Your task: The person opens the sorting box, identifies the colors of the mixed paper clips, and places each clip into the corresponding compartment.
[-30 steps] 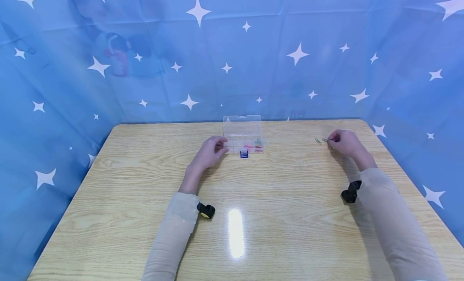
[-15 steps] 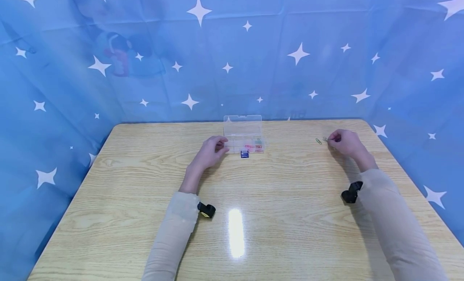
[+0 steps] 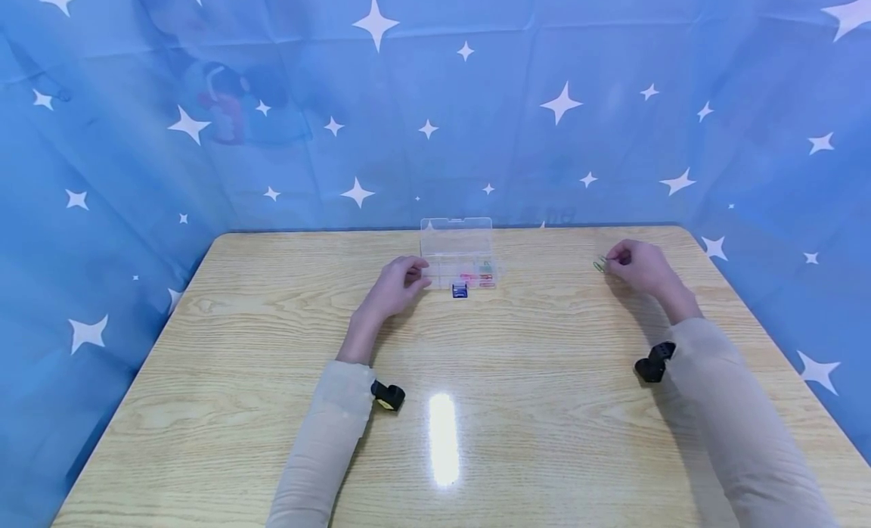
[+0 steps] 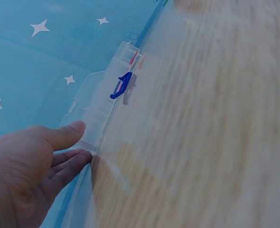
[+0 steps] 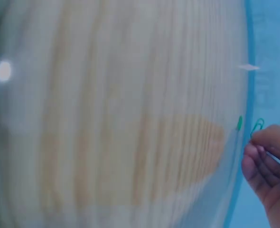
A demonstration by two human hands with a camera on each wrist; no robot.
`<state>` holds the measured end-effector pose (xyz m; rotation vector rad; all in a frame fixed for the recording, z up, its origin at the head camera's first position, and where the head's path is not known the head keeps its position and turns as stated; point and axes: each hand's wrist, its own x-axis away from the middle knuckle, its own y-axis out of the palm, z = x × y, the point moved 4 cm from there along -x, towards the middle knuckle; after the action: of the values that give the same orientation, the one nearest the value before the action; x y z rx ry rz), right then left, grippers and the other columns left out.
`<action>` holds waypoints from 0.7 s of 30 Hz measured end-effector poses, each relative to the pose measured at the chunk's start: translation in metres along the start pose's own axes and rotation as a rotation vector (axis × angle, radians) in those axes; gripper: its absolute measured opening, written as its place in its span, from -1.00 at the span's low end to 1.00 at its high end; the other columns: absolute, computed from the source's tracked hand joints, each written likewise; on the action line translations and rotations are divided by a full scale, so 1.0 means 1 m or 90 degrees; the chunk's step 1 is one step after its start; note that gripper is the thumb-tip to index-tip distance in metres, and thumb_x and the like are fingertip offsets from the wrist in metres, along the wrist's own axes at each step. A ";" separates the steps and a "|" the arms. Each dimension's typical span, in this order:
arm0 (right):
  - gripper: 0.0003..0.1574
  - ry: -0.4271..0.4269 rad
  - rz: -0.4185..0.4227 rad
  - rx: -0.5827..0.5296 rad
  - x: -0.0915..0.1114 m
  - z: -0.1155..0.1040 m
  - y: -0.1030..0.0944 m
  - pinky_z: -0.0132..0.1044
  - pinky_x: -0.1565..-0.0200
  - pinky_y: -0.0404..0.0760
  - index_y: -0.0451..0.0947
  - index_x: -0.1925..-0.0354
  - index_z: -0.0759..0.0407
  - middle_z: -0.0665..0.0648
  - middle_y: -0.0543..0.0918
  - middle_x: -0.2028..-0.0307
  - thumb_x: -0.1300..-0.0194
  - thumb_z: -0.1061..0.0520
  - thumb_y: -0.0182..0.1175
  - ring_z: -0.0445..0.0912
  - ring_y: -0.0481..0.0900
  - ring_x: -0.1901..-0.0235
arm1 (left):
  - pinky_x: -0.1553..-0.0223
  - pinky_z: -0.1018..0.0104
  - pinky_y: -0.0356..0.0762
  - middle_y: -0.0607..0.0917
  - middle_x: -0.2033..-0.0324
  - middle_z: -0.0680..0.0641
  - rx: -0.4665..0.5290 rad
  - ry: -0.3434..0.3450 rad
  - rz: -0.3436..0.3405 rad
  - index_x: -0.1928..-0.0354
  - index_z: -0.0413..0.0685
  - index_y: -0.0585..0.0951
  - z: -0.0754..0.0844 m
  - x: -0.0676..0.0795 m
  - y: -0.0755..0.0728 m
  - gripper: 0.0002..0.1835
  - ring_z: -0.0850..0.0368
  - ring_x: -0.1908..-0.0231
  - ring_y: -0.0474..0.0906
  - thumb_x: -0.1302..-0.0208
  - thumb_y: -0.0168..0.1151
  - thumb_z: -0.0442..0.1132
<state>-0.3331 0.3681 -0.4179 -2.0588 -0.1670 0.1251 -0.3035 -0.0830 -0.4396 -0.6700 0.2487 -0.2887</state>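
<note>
My left hand (image 3: 397, 286) is at the left end of a clear plastic box (image 3: 445, 265) whose lid is raised at the back. In the left wrist view its fingertips reach the box's near end, thumb apart from the fingers. A blue clip-like piece (image 4: 121, 85) is at the box's front edge. Pink and red pieces (image 3: 476, 276) and a small green piece (image 3: 486, 263) lie in the right part. My right hand (image 3: 638, 265) pinches a green paper clip (image 5: 257, 125) between thumb and finger. Another green paper clip (image 5: 239, 123) lies on the table beside it.
The wooden table (image 3: 531, 407) extends in front of both hands, with a bright light reflection near its middle. A blue curtain (image 3: 286, 157) with white stars hangs just behind the far edge. Black wrist cameras (image 3: 389, 396) sit on both sleeves.
My right hand has shifted slightly left with the green paper clip, closer to the one on the table. My left hand and the box have stayed in place.
</note>
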 end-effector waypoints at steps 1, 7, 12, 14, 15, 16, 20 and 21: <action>-0.69 -0.001 -0.001 -0.003 -0.001 -0.002 0.000 -0.11 0.22 0.60 0.56 0.05 0.42 0.40 0.64 0.16 -0.46 0.15 0.13 0.20 0.60 0.16 | -0.20 0.14 0.55 0.59 -0.11 -0.25 0.001 -0.001 -0.001 -0.23 -0.28 0.55 0.000 0.000 0.000 -0.62 -0.10 -0.11 0.57 -0.46 0.24 -0.26; -0.68 -0.009 -0.006 -0.015 -0.002 -0.014 0.002 -0.02 0.18 0.62 0.56 0.03 0.41 0.37 0.64 0.15 -0.48 0.14 0.11 0.17 0.60 0.17 | -0.20 0.13 0.55 0.59 -0.10 -0.25 0.003 -0.002 -0.002 -0.23 -0.28 0.54 0.000 0.000 0.000 -0.62 -0.10 -0.11 0.57 -0.46 0.23 -0.27; -0.70 -0.025 -0.001 -0.014 -0.006 -0.026 0.005 0.01 0.16 0.62 0.55 0.05 0.42 0.38 0.64 0.16 -0.48 0.17 0.11 0.19 0.61 0.18 | -0.20 0.13 0.56 0.59 -0.10 -0.25 0.000 0.003 0.000 -0.23 -0.30 0.54 0.000 0.000 0.000 -0.61 -0.10 -0.10 0.57 -0.46 0.23 -0.26; -0.72 -0.033 0.000 -0.020 -0.008 -0.031 0.006 0.02 0.15 0.62 0.55 0.05 0.43 0.39 0.64 0.16 -0.47 0.19 0.11 0.20 0.61 0.17 | -0.20 0.14 0.56 0.59 -0.10 -0.25 0.001 0.005 0.000 -0.23 -0.30 0.54 0.000 0.000 0.000 -0.61 -0.10 -0.10 0.57 -0.46 0.23 -0.27; -0.73 -0.036 0.001 -0.022 -0.009 -0.034 0.007 0.02 0.15 0.62 0.55 0.05 0.43 0.39 0.64 0.16 -0.47 0.20 0.10 0.20 0.60 0.17 | -0.19 0.14 0.56 0.59 -0.10 -0.25 0.001 0.005 0.000 -0.23 -0.30 0.54 0.000 0.000 0.000 -0.61 -0.09 -0.10 0.57 -0.46 0.23 -0.27; -0.74 -0.039 0.001 -0.025 -0.010 -0.037 0.008 0.02 0.14 0.62 0.55 0.05 0.43 0.39 0.64 0.16 -0.47 0.21 0.10 0.20 0.60 0.16 | -0.19 0.14 0.56 0.59 -0.10 -0.25 0.002 0.005 0.000 -0.23 -0.30 0.54 0.000 0.000 0.000 -0.62 -0.09 -0.10 0.57 -0.46 0.23 -0.27; -0.76 -0.052 0.006 -0.029 -0.014 -0.048 0.012 0.02 0.11 0.62 0.55 0.07 0.42 0.38 0.64 0.18 -0.46 0.23 0.11 0.19 0.61 0.16 | -0.20 0.15 0.56 0.59 -0.10 -0.24 0.002 0.006 -0.001 -0.23 -0.30 0.54 0.000 0.000 0.000 -0.61 -0.09 -0.11 0.57 -0.46 0.23 -0.28; -0.77 -0.055 0.009 -0.029 -0.015 -0.051 0.013 0.02 0.11 0.63 0.56 0.08 0.42 0.37 0.65 0.18 -0.46 0.23 0.11 0.19 0.61 0.16 | -0.20 0.15 0.55 0.59 -0.10 -0.24 0.002 0.005 -0.001 -0.24 -0.30 0.54 0.000 0.000 0.000 -0.61 -0.09 -0.11 0.57 -0.46 0.23 -0.28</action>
<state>-0.3393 0.3150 -0.4049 -2.1013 -0.2107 0.2212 -0.3032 -0.0832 -0.4402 -0.6654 0.2551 -0.2938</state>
